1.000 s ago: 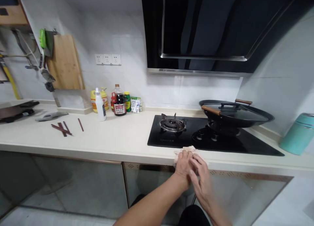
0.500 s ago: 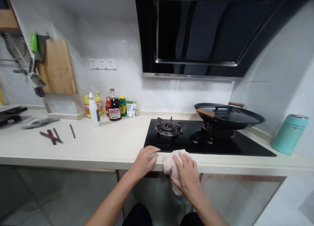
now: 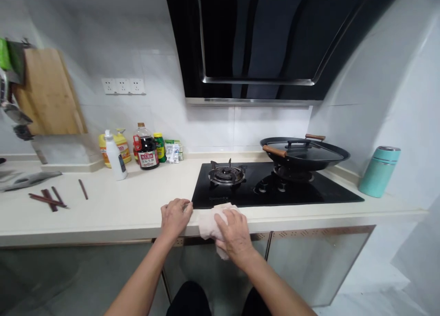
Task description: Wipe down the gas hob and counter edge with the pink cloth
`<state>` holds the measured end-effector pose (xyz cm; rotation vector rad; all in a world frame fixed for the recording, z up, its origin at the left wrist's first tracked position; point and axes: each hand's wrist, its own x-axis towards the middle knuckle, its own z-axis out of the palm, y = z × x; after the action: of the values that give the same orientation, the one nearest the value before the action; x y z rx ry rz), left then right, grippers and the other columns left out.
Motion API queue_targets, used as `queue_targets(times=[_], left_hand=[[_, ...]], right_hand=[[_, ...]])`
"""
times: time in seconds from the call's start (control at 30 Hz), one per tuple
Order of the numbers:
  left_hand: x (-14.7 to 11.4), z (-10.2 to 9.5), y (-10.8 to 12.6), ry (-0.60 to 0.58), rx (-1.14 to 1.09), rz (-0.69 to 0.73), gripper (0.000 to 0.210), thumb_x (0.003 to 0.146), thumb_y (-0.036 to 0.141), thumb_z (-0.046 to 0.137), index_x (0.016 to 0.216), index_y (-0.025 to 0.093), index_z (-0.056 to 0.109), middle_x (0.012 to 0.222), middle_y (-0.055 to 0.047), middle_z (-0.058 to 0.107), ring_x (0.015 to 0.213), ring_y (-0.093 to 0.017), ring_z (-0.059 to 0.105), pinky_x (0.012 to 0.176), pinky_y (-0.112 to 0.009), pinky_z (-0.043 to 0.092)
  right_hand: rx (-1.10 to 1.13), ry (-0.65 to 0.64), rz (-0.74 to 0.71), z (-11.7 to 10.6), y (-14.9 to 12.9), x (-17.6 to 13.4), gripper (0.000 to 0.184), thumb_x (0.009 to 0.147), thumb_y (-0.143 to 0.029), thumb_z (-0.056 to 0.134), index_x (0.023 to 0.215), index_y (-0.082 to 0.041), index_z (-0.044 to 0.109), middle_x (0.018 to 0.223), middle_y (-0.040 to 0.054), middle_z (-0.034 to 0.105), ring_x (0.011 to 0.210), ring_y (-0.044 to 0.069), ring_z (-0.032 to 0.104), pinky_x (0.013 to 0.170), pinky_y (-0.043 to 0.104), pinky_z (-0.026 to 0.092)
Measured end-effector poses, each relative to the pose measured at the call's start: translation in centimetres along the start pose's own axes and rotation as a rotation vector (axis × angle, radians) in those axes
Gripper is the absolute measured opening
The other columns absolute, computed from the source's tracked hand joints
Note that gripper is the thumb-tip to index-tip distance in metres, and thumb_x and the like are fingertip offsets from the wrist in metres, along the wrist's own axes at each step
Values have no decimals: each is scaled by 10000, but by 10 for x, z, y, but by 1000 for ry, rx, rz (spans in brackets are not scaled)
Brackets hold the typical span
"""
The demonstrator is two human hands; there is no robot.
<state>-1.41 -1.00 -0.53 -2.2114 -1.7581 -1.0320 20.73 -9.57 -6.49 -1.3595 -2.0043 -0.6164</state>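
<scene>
Right hand holds 1 cloth over near edge of table; left hand, half-curled, contents unclear, likely braces leftward.

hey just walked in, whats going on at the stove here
A person's right hand holds a bunched pale cloth at the front edge of the counter, just in front of the hob. The left hand is at the counter by the hob's near left corner. A lidded wok sits on the right burner.
</scene>
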Motion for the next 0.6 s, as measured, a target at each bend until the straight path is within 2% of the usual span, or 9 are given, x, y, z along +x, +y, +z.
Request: queue_targets(times=[0.1,0.3,0.4,0.5,0.6], left_hand=[[0,-2,0,-14,20,4,302,949,361,484,969,244,762,1086,-67,791,1114,-261,670,983,-429,361],[-1,-4,10,-22,73,-5,337,942,387,475,959,232,773,1072,-77,792,1112,-291,660,996,-467,343],[-1,-3,14,-2,84,-8,330,933,391,483,946,232,772,1052,-77,793,1095,-292,661,994,-471,341],[-1,-1,15,14,105,2,327,930,396,485,936,236,770,1032,-74,794,1068,-292,667,976,-467,344],[0,1,16,21,136,25,339,932,420,484,940,234,766,1028,-74,793,1054,-294,666,967,-467,340]], right_hand=[[-25,26,44,-20,54,-32,797,690,-316,888,1397,-251,526,1411,148,529,1278,353,466,1040,502,385],[-233,-99,262,-78,193,-102,748,747,-316,789,1428,-237,490,1454,145,494,1324,339,451,1083,484,371],[-322,-131,350,-99,245,-124,733,727,-311,748,1409,-224,493,1445,142,502,1322,329,464,1085,468,376],[-404,-153,406,-107,257,-128,703,733,-291,709,1399,-215,495,1417,143,520,1294,331,482,1055,464,392],[-446,-184,426,-103,225,-110,673,750,-268,711,1387,-209,501,1384,153,540,1256,345,490,1002,470,407]])
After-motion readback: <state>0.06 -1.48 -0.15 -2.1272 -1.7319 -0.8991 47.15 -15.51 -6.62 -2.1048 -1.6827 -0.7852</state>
